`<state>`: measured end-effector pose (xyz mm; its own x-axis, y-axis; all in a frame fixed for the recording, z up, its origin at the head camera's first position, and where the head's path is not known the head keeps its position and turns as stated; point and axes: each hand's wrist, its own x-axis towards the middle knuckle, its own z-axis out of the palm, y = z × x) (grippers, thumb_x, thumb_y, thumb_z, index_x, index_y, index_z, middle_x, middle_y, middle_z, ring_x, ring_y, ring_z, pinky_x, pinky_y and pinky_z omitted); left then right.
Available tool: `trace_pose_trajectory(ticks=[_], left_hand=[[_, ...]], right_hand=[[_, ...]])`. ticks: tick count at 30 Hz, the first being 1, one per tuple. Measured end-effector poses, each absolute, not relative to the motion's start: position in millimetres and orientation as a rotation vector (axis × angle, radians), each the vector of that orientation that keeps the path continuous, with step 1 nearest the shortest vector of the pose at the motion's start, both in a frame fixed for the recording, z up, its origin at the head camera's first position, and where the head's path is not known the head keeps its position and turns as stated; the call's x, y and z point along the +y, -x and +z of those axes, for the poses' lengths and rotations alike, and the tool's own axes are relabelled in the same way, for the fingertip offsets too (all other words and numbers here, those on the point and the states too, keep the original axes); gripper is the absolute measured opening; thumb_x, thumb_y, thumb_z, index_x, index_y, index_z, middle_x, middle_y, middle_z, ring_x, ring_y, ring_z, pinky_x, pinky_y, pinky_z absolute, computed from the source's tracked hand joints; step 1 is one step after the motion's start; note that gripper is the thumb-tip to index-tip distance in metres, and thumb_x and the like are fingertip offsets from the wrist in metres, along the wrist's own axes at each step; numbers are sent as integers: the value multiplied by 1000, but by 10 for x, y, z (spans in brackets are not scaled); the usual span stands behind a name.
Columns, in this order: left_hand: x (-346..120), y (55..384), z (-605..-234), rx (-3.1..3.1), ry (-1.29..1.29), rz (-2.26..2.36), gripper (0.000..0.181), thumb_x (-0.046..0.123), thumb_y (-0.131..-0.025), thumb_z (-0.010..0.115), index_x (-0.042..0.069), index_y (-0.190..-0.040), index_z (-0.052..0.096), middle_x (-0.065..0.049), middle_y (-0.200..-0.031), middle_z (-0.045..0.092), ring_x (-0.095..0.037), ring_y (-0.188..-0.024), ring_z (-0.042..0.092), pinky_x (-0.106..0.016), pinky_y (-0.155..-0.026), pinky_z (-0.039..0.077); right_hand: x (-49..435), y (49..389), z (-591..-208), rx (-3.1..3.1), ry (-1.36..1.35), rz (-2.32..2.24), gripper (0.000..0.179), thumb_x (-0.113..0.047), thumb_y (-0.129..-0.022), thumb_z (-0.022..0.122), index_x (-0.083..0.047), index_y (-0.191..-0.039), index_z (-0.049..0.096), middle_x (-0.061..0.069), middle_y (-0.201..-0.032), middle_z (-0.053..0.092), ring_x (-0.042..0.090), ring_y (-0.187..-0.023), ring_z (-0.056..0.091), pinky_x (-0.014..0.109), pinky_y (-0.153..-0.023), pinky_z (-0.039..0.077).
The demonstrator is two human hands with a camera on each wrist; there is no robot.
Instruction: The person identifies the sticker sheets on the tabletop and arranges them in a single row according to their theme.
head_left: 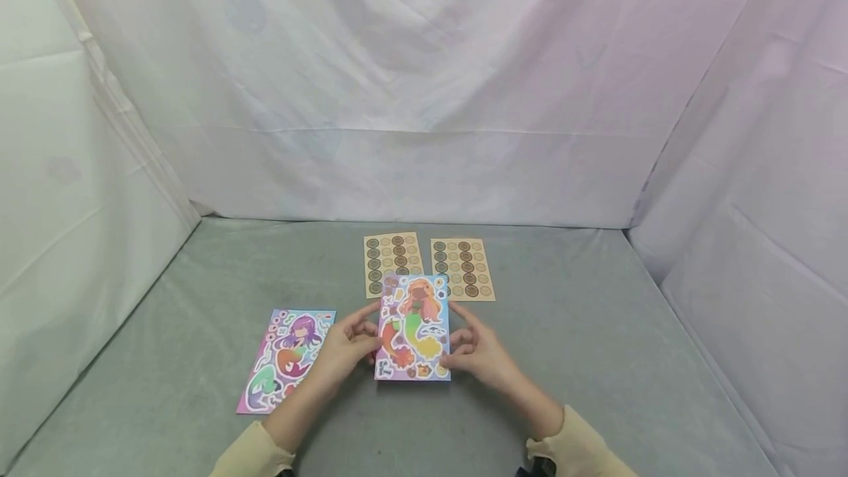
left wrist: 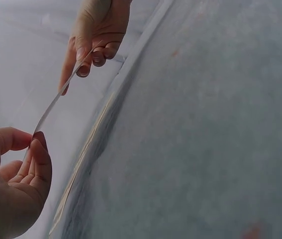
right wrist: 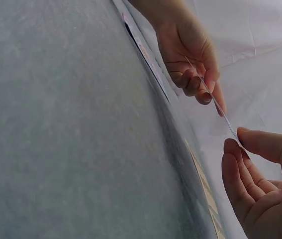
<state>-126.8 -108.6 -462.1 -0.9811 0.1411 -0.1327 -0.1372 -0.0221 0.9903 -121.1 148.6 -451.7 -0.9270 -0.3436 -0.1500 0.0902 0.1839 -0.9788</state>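
Note:
A mermaid sticker sheet [head_left: 416, 330], with a pink-haired figure and a green-yellow tail, is held up above the table between both hands. My left hand [head_left: 346, 344] pinches its left edge between thumb and fingers. At the opposite edge, my right hand [head_left: 482, 353] pinches with thumb and fingertips. Both wrist views show the sheet [left wrist: 51, 107] edge-on as a thin, slightly bowed strip, raised off the grey surface. Left of my left forearm, which partly covers it, lies a second mermaid sheet [head_left: 288, 359] with a purple-haired figure.
Two tan sheets of round brown stickers lie farther back, the left one [head_left: 391, 249] partly hidden behind the held sheet, the right one [head_left: 467, 267] beside it. White cloth [head_left: 424, 175] walls the grey table [head_left: 583, 359] at the back and sides.

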Motion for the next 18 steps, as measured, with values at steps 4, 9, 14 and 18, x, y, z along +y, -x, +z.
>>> trace_pose_trajectory(ticks=[4, 9, 14, 18], left_hand=[[-1125, 1248, -4630, 2064, 26, 2093, 63, -7, -79, 68, 6, -138, 50, -14, -86, 62, -18, -63, 59, -28, -54, 52], [-1167, 1223, -4660, 2102, 37, 2056, 62, -7, -79, 68, 6, -138, 50, -13, -86, 62, -20, -65, 60, -28, -54, 52], [-1217, 1198, -4670, 2158, 31, 2009, 63, -6, -79, 69, 7, -138, 51, -12, -85, 62, -20, -64, 60, -28, -54, 51], [-1261, 1188, -4659, 2204, 25, 1950, 62, -4, -79, 70, 6, -138, 51, -11, -81, 62, -20, -61, 58, -29, -52, 51]], right_hand=[[1449, 1207, -4527, 2094, 250, -1816, 92, 8, -74, 74, -5, -151, 23, 11, -84, 64, 21, -69, 66, 31, -68, 56], [1412, 1193, -4537, 2061, 266, -1832, 91, 10, -74, 73, -2, -150, 24, 12, -84, 65, 22, -68, 66, 36, -69, 57], [1381, 1196, -4582, 2050, 267, -1831, 90, 10, -74, 73, 0, -149, 24, 13, -84, 66, 22, -68, 66, 39, -66, 57], [1346, 1196, -4599, 2063, 271, -1816, 88, 8, -75, 73, 1, -149, 24, 13, -83, 67, 22, -67, 66, 40, -64, 57]])
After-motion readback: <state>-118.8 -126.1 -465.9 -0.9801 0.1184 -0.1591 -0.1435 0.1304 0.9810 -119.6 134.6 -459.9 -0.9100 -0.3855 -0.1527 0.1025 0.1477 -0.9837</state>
